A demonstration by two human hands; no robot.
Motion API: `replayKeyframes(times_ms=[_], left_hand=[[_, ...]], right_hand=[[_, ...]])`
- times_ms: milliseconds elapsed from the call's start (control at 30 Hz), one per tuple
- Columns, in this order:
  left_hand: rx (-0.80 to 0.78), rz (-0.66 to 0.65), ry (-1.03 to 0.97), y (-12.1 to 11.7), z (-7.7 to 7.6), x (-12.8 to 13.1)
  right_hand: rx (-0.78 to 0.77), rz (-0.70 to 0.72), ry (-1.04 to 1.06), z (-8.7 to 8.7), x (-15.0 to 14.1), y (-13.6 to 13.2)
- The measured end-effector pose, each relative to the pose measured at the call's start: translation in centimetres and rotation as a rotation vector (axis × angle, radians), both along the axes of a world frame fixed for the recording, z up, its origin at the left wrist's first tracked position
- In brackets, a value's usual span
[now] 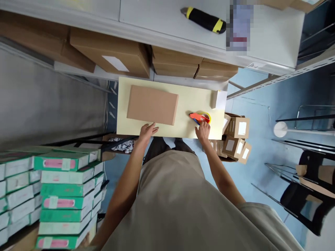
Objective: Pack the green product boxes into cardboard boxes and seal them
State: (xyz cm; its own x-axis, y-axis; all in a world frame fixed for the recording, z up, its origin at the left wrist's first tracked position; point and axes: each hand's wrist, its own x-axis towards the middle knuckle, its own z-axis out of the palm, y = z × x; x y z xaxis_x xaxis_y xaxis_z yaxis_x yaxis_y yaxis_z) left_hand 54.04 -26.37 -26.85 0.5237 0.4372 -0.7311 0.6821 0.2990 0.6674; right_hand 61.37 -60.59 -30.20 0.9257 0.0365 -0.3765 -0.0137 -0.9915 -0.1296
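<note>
A closed brown cardboard box point(153, 105) lies flat on the left part of a pale yellow tabletop point(195, 99). My left hand point(148, 132) is at the table's front edge, just below the box, fingers apart and holding nothing. On the right part of the table is an orange tape dispenser point(199, 117) with a yellow roll in it. My right hand point(203, 131) has its fingers closed over the near side of the dispenser. The undersides of those fingers are hidden.
A white small box point(220, 99) stands at the table's right end. Above, a shelf point(157, 21) carries a black and yellow utility knife point(205, 20). Cartons point(112, 48) sit beneath it. Green and white boxes point(62, 190) are stacked at left; labelled cartons point(237, 128) lie at right.
</note>
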Motion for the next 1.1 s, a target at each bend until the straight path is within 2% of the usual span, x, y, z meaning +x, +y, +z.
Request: replayKeyframes(times_ms=[133,233,333,400,433,533,600,700,833,967,1100], left_hand=[[-0.143,0.142,-0.135,-3.7,0.0,1.7],[-0.137,0.225,-0.151,-4.6,0.0,2.6],[-0.088,0.247,-0.123,-5.6,0.2,2.1],[-0.070,0.139,-0.113,-7.2,0.6,1.2],[-0.072,0.055,-0.131,-8.3,0.9,0.6],[-0.076,-0.199,-0.290,-12.0,2.1,-0.9],[-0.017,-0.297,-0.398,-14.1,2.8,-1.5],[0.163,-0.318,-0.467,-15.7,3.6,-2.0],[0.309,-0.307,-0.454,-15.8,4.0,-2.7],[0.293,-0.329,-0.420,-15.5,4.2,-3.5],[0.150,-0.304,-0.424,-14.1,4.5,-3.6]], right_hand=[[0.063,0.095,0.014,-1.9,1.9,-0.7],[0.235,0.006,0.008,-2.6,3.5,-0.9],[0.361,-0.069,0.023,-2.2,4.2,-1.2],[0.468,-0.087,0.069,-1.3,3.9,-1.2],[0.604,-0.119,0.119,-0.7,3.5,-1.0],[1.184,-0.297,0.343,1.5,1.3,0.1],[1.396,-0.386,0.458,3.0,-0.2,1.3],[1.449,-0.442,0.537,4.7,-2.0,3.1],[1.421,-0.477,0.517,5.5,-3.0,4.6],[1.364,-0.419,0.485,5.8,-3.3,4.5],[1.258,-0.246,0.483,6.5,-3.5,2.7]])
